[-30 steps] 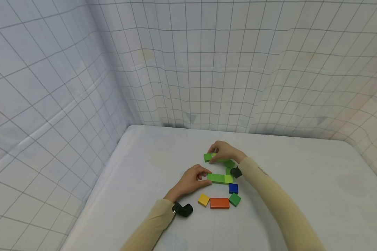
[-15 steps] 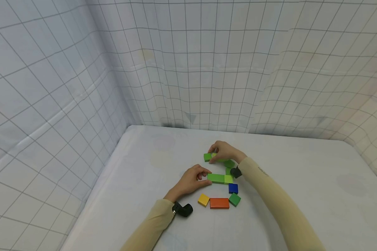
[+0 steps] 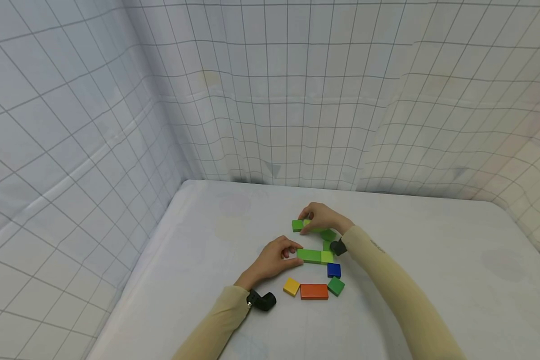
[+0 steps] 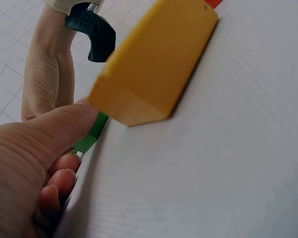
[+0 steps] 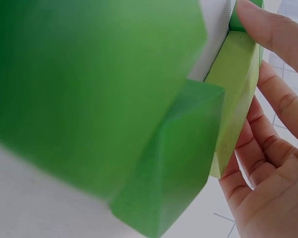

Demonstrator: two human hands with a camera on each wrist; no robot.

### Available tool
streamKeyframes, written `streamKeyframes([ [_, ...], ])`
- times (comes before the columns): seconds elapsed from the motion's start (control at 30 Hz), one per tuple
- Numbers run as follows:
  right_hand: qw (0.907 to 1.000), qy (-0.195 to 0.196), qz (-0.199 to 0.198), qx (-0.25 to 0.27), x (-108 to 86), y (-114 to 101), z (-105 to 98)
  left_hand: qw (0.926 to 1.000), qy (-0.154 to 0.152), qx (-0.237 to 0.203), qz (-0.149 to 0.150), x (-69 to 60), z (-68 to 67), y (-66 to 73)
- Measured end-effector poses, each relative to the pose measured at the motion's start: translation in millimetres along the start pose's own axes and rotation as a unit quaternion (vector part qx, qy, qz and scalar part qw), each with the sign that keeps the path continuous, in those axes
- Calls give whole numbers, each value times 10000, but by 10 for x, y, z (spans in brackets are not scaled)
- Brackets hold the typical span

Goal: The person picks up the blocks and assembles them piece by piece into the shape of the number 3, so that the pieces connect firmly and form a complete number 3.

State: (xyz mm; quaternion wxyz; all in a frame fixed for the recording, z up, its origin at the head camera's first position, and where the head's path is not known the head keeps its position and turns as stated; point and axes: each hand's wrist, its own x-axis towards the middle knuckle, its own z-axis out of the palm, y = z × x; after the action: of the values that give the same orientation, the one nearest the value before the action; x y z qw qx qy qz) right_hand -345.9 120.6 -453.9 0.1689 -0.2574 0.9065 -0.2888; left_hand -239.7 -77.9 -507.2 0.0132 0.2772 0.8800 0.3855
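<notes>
In the head view, my left hand (image 3: 273, 257) holds the left end of a long green block (image 3: 309, 256) between thumb and index finger. A small light-green block (image 3: 327, 257) adjoins that block's right end. Farther back, my right hand (image 3: 324, 217) grips a long light-green block (image 5: 233, 74), its thumb and fingers on opposite sides near the left end. A small green block (image 3: 297, 226) touches that end. Other green blocks (image 3: 328, 235) continue to the right, partly hidden by the right hand and wrist camera. In the left wrist view, the thumb passes near the yellow block (image 4: 154, 64).
Nearer the person, a yellow block (image 3: 291, 287), a red rectangular block (image 3: 314, 291) and a dark green block (image 3: 336, 286) form a row. A blue block (image 3: 334, 270) lies just above the dark green one. All rest on a white-covered table (image 3: 207, 225) before grid-patterned curtains.
</notes>
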Motion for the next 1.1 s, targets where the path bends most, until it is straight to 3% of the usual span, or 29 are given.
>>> streamKeyframes([
  [1.1, 9998, -28, -98, 144, -31, 39, 13, 10000, -6, 11, -44, -11, 14, 10],
])
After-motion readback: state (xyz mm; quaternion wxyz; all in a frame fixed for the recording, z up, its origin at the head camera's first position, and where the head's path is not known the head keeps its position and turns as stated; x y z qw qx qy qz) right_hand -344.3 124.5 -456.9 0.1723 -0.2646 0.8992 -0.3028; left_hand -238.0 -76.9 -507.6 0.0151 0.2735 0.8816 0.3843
